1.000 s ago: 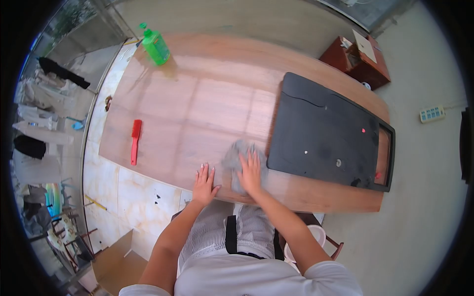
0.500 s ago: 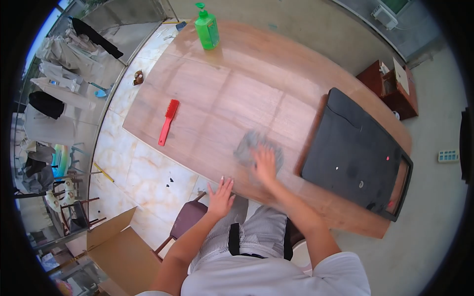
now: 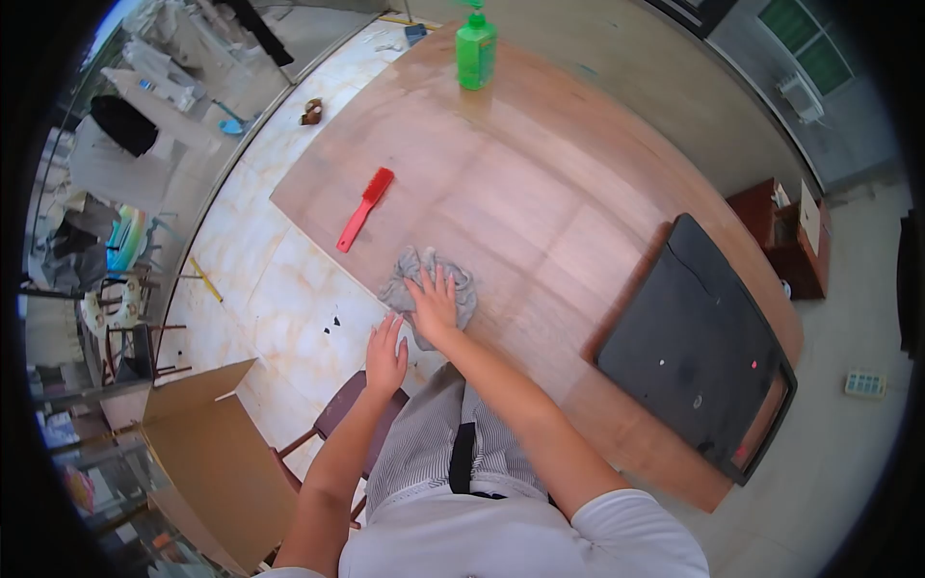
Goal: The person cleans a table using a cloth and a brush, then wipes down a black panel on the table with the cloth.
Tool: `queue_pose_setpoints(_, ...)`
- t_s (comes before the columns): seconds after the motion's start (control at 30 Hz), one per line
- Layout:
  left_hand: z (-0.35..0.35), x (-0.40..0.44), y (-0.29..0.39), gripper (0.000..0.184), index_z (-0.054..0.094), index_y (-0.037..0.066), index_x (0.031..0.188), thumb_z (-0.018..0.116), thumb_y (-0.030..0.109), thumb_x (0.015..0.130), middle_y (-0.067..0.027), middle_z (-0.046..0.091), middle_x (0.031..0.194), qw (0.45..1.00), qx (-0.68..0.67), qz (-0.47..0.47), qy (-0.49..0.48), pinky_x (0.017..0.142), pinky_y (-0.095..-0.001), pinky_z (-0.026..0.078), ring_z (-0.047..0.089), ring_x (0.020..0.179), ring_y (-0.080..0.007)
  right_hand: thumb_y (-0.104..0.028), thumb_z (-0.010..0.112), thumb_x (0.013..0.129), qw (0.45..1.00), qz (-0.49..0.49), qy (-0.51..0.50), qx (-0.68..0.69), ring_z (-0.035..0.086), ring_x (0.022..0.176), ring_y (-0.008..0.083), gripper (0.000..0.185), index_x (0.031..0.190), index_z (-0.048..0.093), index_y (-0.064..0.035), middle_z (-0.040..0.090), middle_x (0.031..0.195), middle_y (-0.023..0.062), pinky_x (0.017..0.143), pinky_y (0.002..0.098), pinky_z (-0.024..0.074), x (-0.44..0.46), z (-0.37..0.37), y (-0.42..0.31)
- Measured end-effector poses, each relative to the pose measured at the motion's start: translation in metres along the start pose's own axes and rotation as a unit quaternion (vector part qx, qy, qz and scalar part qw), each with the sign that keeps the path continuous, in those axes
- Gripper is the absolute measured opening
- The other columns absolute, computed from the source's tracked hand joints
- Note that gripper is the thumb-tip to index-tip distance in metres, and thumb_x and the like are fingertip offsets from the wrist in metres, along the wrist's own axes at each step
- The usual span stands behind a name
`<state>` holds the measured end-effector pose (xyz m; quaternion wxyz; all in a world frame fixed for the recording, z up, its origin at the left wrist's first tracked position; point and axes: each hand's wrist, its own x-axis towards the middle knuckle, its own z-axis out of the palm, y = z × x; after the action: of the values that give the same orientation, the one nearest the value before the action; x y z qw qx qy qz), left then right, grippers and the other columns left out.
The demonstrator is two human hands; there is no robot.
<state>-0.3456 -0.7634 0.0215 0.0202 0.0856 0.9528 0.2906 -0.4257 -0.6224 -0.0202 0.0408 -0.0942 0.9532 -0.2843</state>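
Holding nothing in the left hand [image 3: 387,360], with fingers together, nearer than the red brush [image 3: 366,209]. Just slid the grey cloth [image 3: 464,292] toward that brush under spread fingers of the right hand [image 3: 436,306], so probably wiping the table [image 3: 540,207] edge now.

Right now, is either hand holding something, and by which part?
Nothing is clearly gripped: the right hand spreads over the middle of the crumpled grey cloth; the left hand appears empty.

Soft glare pales the tabletop [image 3: 535,207], whose edges bow under fisheye distortion inside a black vignette.
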Motion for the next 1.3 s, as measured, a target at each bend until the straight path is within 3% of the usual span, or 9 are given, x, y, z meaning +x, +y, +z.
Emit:
queue_pose_setpoints(0.17, -0.002, -0.018, 0.013, 0.046, 0.049, 0.002, 0.133, 0.056, 0.006, 0.088, -0.0215, 0.047, 0.141, 0.999, -0.033, -0.014, 0.002, 0.110, -0.0481, 0.033, 0.044, 0.131, -0.0400, -0.016, 0.074, 0.073, 0.997, -0.055, -0.052, 0.006, 0.025, 0.144, 0.0331, 0.070, 0.138, 0.049, -0.0201, 0.030, 0.155, 0.0119, 0.119, 0.0492, 0.0156, -0.059, -0.019, 0.042)
queue_pose_setpoints(0.4, 0.020, -0.032, -0.005, 0.046, 0.049, 0.002, 0.133, 0.056, 0.006, 0.088, -0.0210, 0.045, 0.142, 0.999, -0.040, -0.013, 0.019, 0.110, -0.0474, 0.033, 0.043, 0.131, -0.0400, -0.018, 0.079, 0.070, 0.987, -0.018, -0.150, -0.060, 0.025, 0.144, 0.0347, 0.081, 0.142, 0.044, -0.0234, 0.028, 0.155, 0.0110, 0.118, 0.0517, 0.0175, -0.179, -0.091, 0.092)
queue_pose_setpoints(0.67, -0.015, 0.007, -0.061, 0.047, 0.048, 0.001, 0.135, 0.055, 0.007, 0.089, -0.0217, 0.044, 0.143, 0.999, -0.043, -0.025, 0.015, 0.112, -0.0474, 0.031, 0.042, 0.132, -0.0394, -0.028, 0.081, 0.070, 0.979, 0.016, -0.146, -0.140, 0.018, 0.142, 0.0460, 0.082, 0.143, 0.043, -0.0226, 0.030, 0.152, 0.0159, 0.114, 0.0627, 0.0145, -0.135, -0.062, 0.054)
queue_pose_setpoints(0.83, -0.047, 0.036, -0.114, 0.046, 0.046, 0.001, 0.136, 0.054, 0.009, 0.091, -0.0230, 0.044, 0.142, 0.999, -0.024, -0.019, 0.039, 0.111, -0.0484, 0.032, 0.042, 0.131, -0.0411, -0.034, 0.078, 0.072, 0.981, -0.014, -0.145, -0.125, 0.016, 0.142, 0.0495, 0.083, 0.144, 0.041, -0.0200, 0.027, 0.154, 0.0188, 0.113, 0.0654, 0.0113, -0.016, -0.003, -0.033)
queue_pose_setpoints(0.93, -0.073, 0.059, -0.132, 0.045, 0.046, 0.000, 0.136, 0.053, 0.009, 0.092, -0.0233, 0.044, 0.142, 0.999, -0.025, -0.014, 0.040, 0.110, -0.0482, 0.032, 0.043, 0.131, -0.0414, -0.030, 0.075, 0.074, 0.988, 0.005, -0.083, -0.129, 0.017, 0.142, 0.0509, 0.079, 0.144, 0.041, -0.0192, 0.025, 0.155, 0.0194, 0.112, 0.0666, 0.0100, 0.044, 0.049, -0.080)
queue_pose_setpoints(1.03, -0.088, 0.091, -0.136, 0.045, 0.047, -0.001, 0.135, 0.053, 0.010, 0.092, -0.0234, 0.045, 0.142, 0.998, -0.037, 0.025, 0.054, 0.110, -0.0481, 0.033, 0.043, 0.130, -0.0417, -0.023, 0.071, 0.076, 0.993, 0.037, -0.057, -0.098, 0.019, 0.142, 0.0478, 0.073, 0.143, 0.042, -0.0194, 0.025, 0.156, 0.0179, 0.114, 0.0640, 0.0109, 0.062, 0.064, -0.093)
queue_pose_setpoints(1.13, -0.088, 0.140, -0.130, 0.049, 0.045, 0.001, 0.138, 0.057, 0.013, 0.092, -0.0219, 0.041, 0.146, 0.999, -0.033, 0.015, 0.033, 0.112, -0.0460, 0.031, 0.038, 0.136, -0.0385, -0.020, 0.070, 0.077, 0.994, -0.011, -0.105, -0.041, 0.021, 0.143, 0.0433, 0.070, 0.142, 0.044, -0.0199, 0.025, 0.156, 0.0153, 0.115, 0.0602, 0.0128, 0.045, 0.039, -0.076)
queue_pose_setpoints(1.3, -0.046, 0.193, -0.133, 0.059, 0.040, 0.003, 0.142, 0.060, 0.014, 0.087, -0.0183, 0.040, 0.148, 0.999, 0.025, 0.015, 0.012, 0.114, -0.0494, 0.027, 0.033, 0.140, -0.0360, -0.023, 0.074, 0.076, 0.987, 0.037, -0.133, -0.086, 0.020, 0.145, 0.0385, 0.073, 0.142, 0.043, -0.0191, 0.026, 0.156, 0.0122, 0.116, 0.0579, 0.0137, -0.013, 0.006, -0.048)
